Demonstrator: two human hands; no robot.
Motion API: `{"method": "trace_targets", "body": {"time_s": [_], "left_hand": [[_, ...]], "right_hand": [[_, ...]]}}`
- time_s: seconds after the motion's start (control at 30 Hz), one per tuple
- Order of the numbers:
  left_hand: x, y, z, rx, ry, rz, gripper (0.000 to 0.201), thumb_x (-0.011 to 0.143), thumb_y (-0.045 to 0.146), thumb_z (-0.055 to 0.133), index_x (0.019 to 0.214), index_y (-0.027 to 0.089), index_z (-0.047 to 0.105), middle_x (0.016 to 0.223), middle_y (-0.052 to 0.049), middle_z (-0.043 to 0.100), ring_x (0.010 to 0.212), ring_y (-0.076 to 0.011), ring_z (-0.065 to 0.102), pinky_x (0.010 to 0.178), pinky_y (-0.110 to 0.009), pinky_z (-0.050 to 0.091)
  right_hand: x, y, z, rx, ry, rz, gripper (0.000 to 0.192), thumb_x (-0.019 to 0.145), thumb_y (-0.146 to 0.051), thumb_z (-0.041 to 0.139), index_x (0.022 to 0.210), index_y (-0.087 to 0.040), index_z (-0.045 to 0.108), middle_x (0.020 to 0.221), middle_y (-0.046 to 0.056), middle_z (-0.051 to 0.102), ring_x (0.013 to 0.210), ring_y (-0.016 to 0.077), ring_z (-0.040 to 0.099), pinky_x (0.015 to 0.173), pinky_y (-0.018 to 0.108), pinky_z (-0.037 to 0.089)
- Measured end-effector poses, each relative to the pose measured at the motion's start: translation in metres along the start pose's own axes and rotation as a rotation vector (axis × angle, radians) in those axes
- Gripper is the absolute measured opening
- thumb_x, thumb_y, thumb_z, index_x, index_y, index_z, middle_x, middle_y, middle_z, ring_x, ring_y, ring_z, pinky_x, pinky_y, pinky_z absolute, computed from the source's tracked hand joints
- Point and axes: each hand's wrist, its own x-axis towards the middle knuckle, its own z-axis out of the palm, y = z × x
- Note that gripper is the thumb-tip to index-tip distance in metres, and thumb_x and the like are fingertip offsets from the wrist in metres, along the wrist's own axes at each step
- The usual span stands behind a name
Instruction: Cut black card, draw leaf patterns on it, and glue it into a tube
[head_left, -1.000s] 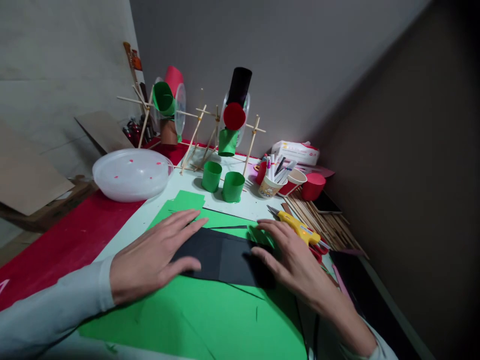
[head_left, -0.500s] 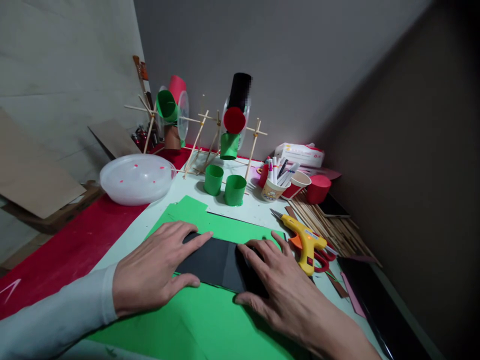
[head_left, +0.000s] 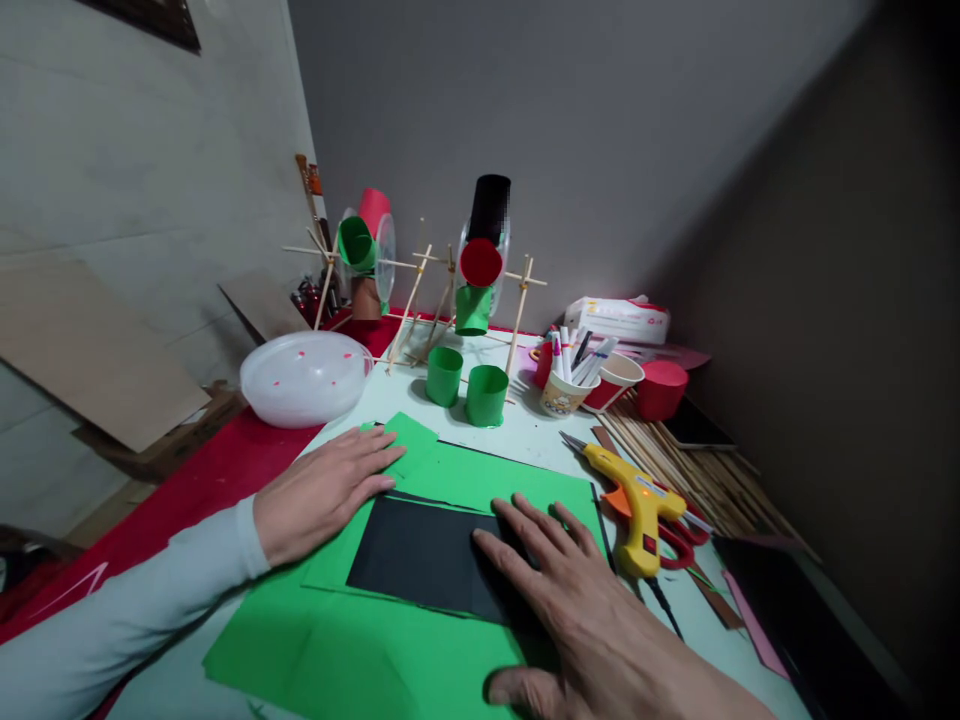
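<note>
A black paper rectangle (head_left: 420,555) lies flat on green paper sheets (head_left: 390,650) on the table. My right hand (head_left: 585,620) rests palm down on the black paper's right part, fingers spread. My left hand (head_left: 322,490) lies flat on the green sheet just left of the black paper's upper corner, fingers apart, holding nothing. Neither hand grips anything.
A yellow glue gun (head_left: 637,500) and red scissors (head_left: 679,540) lie to the right, by a pile of wooden sticks (head_left: 697,465). Behind stand two green paper cups (head_left: 465,385), a stick frame with cups (head_left: 457,290), a cup of markers (head_left: 566,385), a white bowl (head_left: 304,380).
My left hand slid off the black paper to the left onto the green sheet. My right hand moved toward me along the black paper. The view shifted, so everything sits lower and further right.
</note>
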Motion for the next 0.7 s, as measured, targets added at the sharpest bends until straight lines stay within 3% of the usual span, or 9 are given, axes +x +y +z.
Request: {"method": "trace_targets", "body": {"time_s": [0.27, 0.4, 0.47, 0.57, 0.63, 0.7], "left_hand": [[-0.004, 0.023, -0.004, -0.209, -0.137, 0.139, 0.045, 0.103, 0.046, 0.038, 0.143, 0.031, 0.052, 0.151, 0.002, 0.05, 0.143, -0.0225, 0.04, 0.119, -0.041, 0.034], [0.0, 0.019, -0.004, -0.248, -0.154, 0.221, 0.044, 0.103, 0.04, 0.042, 0.144, 0.029, 0.051, 0.151, -0.002, 0.051, 0.144, -0.0229, 0.039, 0.119, -0.044, 0.032], [0.003, 0.015, -0.006, -0.208, -0.081, 0.247, 0.043, 0.102, 0.037, 0.044, 0.141, 0.024, 0.055, 0.148, -0.006, 0.055, 0.142, -0.0249, 0.043, 0.118, -0.048, 0.034], [0.001, 0.018, -0.011, -0.135, 0.163, 0.251, 0.036, 0.099, 0.033, 0.052, 0.128, 0.017, 0.064, 0.13, -0.013, 0.069, 0.129, -0.0279, 0.059, 0.108, -0.048, 0.047], [-0.005, 0.03, -0.013, -0.125, 0.284, 0.314, 0.027, 0.096, 0.029, 0.057, 0.117, 0.014, 0.067, 0.114, -0.013, 0.075, 0.116, -0.0271, 0.064, 0.098, -0.043, 0.053], [-0.015, 0.05, -0.01, -0.161, 0.301, 0.443, 0.024, 0.095, 0.026, 0.058, 0.113, 0.013, 0.066, 0.105, -0.012, 0.074, 0.109, -0.0252, 0.064, 0.093, -0.04, 0.053]], "right_hand": [[0.001, 0.002, 0.006, 0.068, -0.098, 0.027, 0.089, 0.087, -0.068, 0.057, 0.157, -0.02, 0.03, 0.164, 0.019, 0.014, 0.15, 0.0435, 0.009, 0.115, 0.072, 0.02], [0.0, 0.007, 0.014, 0.077, -0.069, 0.021, 0.087, 0.088, -0.068, 0.055, 0.158, -0.024, 0.027, 0.166, 0.016, 0.012, 0.152, 0.0393, 0.008, 0.118, 0.067, 0.017], [0.0, 0.007, 0.015, 0.073, -0.053, 0.016, 0.085, 0.089, -0.066, 0.054, 0.158, -0.025, 0.027, 0.166, 0.015, 0.014, 0.152, 0.0382, 0.009, 0.118, 0.066, 0.017], [-0.001, 0.005, 0.011, 0.052, -0.058, 0.014, 0.084, 0.09, -0.065, 0.052, 0.159, -0.024, 0.026, 0.166, 0.016, 0.015, 0.152, 0.0382, 0.009, 0.118, 0.067, 0.017], [-0.001, 0.006, 0.01, 0.022, -0.052, 0.021, 0.086, 0.09, -0.067, 0.051, 0.159, -0.021, 0.026, 0.165, 0.018, 0.016, 0.151, 0.0403, 0.009, 0.116, 0.07, 0.017], [0.0, 0.008, 0.013, -0.018, 0.002, -0.002, 0.095, 0.086, -0.073, 0.051, 0.159, -0.017, 0.026, 0.164, 0.022, 0.016, 0.151, 0.0436, 0.009, 0.113, 0.073, 0.02]]}}
